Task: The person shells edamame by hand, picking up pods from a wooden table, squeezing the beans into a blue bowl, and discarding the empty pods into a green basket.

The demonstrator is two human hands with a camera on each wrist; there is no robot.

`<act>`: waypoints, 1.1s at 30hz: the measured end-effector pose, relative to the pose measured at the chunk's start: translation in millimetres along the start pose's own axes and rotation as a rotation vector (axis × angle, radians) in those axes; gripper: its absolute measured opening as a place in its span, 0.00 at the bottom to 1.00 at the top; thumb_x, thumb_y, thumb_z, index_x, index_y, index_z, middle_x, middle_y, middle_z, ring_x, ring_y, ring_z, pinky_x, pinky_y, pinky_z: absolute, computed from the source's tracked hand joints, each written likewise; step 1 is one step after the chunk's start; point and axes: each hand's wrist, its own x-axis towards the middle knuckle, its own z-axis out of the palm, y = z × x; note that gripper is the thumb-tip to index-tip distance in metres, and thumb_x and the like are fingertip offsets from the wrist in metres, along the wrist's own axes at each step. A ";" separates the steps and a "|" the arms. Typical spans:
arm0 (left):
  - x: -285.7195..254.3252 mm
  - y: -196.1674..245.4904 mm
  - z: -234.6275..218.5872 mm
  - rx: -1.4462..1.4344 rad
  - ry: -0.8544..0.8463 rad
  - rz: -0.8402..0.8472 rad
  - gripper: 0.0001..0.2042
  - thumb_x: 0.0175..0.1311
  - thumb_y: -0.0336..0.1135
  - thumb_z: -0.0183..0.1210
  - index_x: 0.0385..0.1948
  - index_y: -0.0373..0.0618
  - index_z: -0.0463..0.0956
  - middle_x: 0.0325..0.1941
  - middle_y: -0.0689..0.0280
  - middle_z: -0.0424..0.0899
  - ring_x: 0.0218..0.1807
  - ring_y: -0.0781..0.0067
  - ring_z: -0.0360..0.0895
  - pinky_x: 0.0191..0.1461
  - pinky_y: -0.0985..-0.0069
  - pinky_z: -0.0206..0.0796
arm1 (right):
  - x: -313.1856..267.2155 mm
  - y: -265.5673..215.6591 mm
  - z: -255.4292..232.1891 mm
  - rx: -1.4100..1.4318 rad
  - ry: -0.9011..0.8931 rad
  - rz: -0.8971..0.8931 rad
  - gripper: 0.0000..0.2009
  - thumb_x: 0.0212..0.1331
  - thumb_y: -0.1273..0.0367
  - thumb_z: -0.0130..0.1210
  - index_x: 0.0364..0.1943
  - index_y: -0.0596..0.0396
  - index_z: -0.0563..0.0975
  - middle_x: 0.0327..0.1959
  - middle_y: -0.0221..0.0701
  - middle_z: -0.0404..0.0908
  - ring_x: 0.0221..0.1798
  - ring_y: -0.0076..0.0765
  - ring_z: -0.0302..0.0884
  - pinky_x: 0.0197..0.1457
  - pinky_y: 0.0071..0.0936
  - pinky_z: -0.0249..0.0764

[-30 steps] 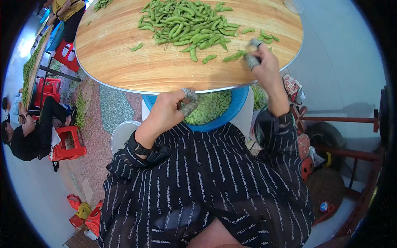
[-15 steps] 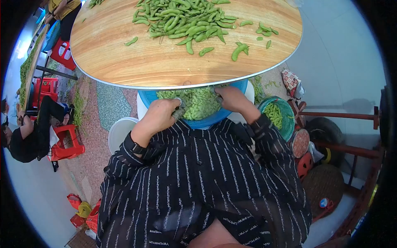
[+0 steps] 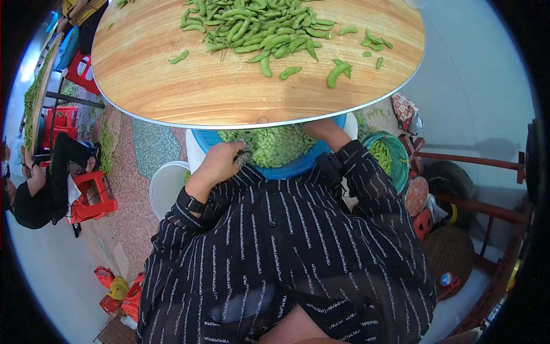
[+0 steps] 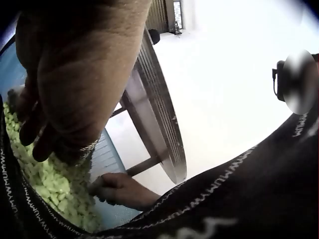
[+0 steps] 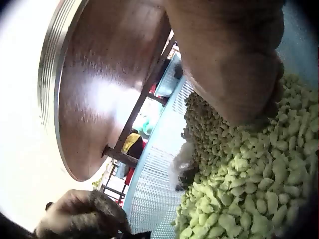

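- Left hand [image 3: 220, 162], fingers curled and taped, hovers over shelled edamame beans [image 3: 275, 146] in the blue basket [image 3: 286, 171].
- Right hand [image 3: 322, 129] reaches under the round table [image 3: 172, 86]; finger state unclear.
- No legible writing.

The round tabletop [image 3: 189, 86] across the upper part of the head view was pale wood with a visible grain and a soft sheen, edged by a ribbed band of bright metal. From below, in the right wrist view, its underside [image 5: 109, 84] was smooth, glossy brown. The blue basket [image 3: 298, 166] under it was perforated plastic, matt. The shelled beans [image 5: 249, 199] in it looked pale and waxy; the pods [image 3: 258, 28] on top were dull green. The shirt [image 3: 286, 258] at centre was thin, dark, striped cloth. The stool [image 3: 91, 195] at the left was shiny red plastic.
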 end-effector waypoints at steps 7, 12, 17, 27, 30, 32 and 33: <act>7.5 -6.7 22.0 -0.012 -0.186 0.075 0.07 0.48 0.33 0.53 0.25 0.40 0.72 0.23 0.50 0.74 0.31 0.48 0.72 0.34 0.60 0.63 | -4.7 0.0 5.0 0.021 0.043 -0.028 0.21 0.41 0.71 0.47 0.46 0.55 0.70 0.49 0.43 0.69 0.54 0.52 0.62 0.56 0.43 0.58; 4.1 -7.9 26.3 -0.025 -0.207 0.053 0.06 0.48 0.34 0.54 0.23 0.42 0.72 0.23 0.51 0.74 0.30 0.48 0.72 0.33 0.60 0.63 | 4.7 -24.6 36.1 -0.142 0.134 -0.103 0.21 0.43 0.69 0.48 0.47 0.57 0.69 0.51 0.46 0.66 0.55 0.53 0.60 0.57 0.45 0.55; 9.7 -4.3 26.0 -0.025 -0.249 0.071 0.07 0.49 0.36 0.54 0.22 0.42 0.71 0.23 0.51 0.74 0.30 0.48 0.71 0.32 0.61 0.62 | 2.1 -12.0 25.4 -0.108 0.195 -0.009 0.20 0.42 0.68 0.48 0.45 0.56 0.71 0.48 0.45 0.69 0.53 0.52 0.63 0.55 0.44 0.58; 22.6 -3.5 34.4 -0.039 -0.307 0.026 0.08 0.48 0.35 0.54 0.25 0.40 0.72 0.25 0.50 0.75 0.31 0.48 0.72 0.34 0.61 0.63 | -8.0 28.4 12.9 0.254 0.123 0.067 0.21 0.44 0.67 0.47 0.46 0.55 0.70 0.48 0.43 0.70 0.53 0.48 0.64 0.54 0.36 0.63; 27.9 -1.0 36.5 -0.007 -0.324 0.019 0.08 0.48 0.35 0.55 0.25 0.40 0.73 0.25 0.51 0.75 0.32 0.48 0.72 0.35 0.61 0.64 | -8.3 10.1 17.5 0.120 0.144 0.052 0.22 0.44 0.65 0.48 0.48 0.54 0.69 0.50 0.43 0.69 0.53 0.50 0.63 0.55 0.38 0.61; 27.9 -0.9 37.7 0.013 -0.336 0.014 0.08 0.47 0.35 0.55 0.26 0.40 0.73 0.25 0.51 0.75 0.32 0.48 0.72 0.35 0.61 0.64 | -3.0 3.0 27.6 0.077 0.112 0.057 0.23 0.43 0.64 0.49 0.49 0.54 0.68 0.50 0.43 0.68 0.54 0.51 0.62 0.56 0.38 0.60; 28.2 -2.4 39.2 0.016 -0.327 0.021 0.08 0.48 0.35 0.55 0.26 0.40 0.73 0.26 0.51 0.75 0.32 0.48 0.72 0.35 0.61 0.64 | -1.4 -0.5 28.4 0.030 0.081 0.061 0.24 0.43 0.63 0.49 0.49 0.54 0.68 0.51 0.43 0.68 0.54 0.52 0.62 0.57 0.39 0.59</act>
